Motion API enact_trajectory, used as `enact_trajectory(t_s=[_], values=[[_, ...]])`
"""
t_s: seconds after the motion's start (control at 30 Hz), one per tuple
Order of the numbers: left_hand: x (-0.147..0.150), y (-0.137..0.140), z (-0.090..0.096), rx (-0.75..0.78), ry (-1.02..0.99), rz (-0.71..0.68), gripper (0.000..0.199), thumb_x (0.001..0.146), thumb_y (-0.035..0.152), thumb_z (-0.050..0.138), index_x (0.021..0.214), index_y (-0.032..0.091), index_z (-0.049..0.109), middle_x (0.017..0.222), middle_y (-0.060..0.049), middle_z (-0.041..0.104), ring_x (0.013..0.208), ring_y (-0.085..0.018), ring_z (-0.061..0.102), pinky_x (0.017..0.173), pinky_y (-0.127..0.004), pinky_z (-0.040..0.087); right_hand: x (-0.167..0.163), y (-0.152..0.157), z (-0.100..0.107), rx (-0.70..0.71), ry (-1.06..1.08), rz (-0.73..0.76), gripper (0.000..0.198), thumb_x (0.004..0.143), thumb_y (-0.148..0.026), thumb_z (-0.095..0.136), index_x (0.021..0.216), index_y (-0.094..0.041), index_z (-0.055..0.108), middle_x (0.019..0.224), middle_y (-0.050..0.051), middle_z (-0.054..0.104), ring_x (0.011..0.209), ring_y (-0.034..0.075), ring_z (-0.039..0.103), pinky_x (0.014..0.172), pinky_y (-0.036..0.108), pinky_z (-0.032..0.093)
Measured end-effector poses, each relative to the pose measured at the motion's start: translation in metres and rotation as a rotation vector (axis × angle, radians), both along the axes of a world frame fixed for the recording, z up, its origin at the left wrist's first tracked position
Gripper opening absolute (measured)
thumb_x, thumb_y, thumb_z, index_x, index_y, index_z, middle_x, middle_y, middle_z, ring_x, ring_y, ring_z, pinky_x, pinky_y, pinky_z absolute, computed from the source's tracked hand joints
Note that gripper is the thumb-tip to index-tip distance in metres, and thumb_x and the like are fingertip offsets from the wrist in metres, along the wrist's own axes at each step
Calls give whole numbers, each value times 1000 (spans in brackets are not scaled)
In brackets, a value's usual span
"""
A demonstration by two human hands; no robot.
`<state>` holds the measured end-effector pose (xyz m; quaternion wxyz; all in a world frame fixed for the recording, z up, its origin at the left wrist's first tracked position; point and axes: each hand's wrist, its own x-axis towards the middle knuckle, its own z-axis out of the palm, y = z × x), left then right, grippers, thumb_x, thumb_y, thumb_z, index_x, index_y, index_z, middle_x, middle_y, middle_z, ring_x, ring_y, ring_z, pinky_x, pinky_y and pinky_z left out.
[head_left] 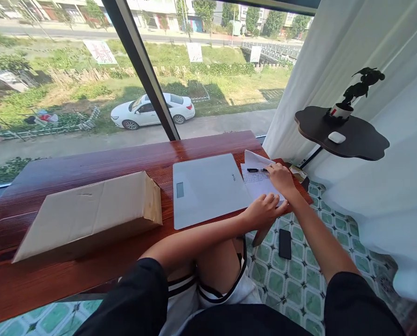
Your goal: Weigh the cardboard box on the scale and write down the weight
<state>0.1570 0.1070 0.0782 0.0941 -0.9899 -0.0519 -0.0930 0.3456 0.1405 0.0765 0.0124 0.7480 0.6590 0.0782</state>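
Note:
A sheet of paper with handwriting (255,177) lies at the right end of the table, its far part folded or lifted. A black pen (253,170) rests across it. My right hand (280,177) lies over the paper's right side, fingers stretched out, their tips at the pen's right end. At the paper's near edge, my left hand (264,209) has its fingers bent on the sheet and its thumb reaching right along the edge, closed on the paper. Left of the paper sits a flat white scale (208,186) with a small grey display.
A long cardboard box (93,205) stands on the left of the reddish wooden table (124,261). A black phone (284,243) lies on the tiled floor. To the right, a dark side stand (362,140) holds a white mouse (337,137) and a black figurine (358,88), by a white curtain (397,196).

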Motion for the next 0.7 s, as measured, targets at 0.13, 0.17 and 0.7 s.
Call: enact_trajectory(t_s=[0.13,0.17,0.7], values=[[1,-9,-15,-2,5,21,47,100,21,27,142,11,44,129,-18,60,105,-23,60,78,-35,46,7,1,-4,-12,-103,84,31,105,-25,41,114,-16,69,121,13,62,114,27,56,90,39,43],[1,-11,-19,2,4,19,47,100,21,27,142,11,45,129,-18,60,105,-23,60,78,-35,46,8,2,-4,-13,-121,115,31,105,-25,40,112,-16,68,118,13,62,112,27,56,89,38,42],[-3,-24,-34,212,-159,74,53,99,24,31,143,6,52,128,-19,64,109,-24,63,83,-35,53,27,-6,-28,889,696,-90,32,95,-49,46,78,-24,32,71,3,48,63,17,50,62,34,48]])
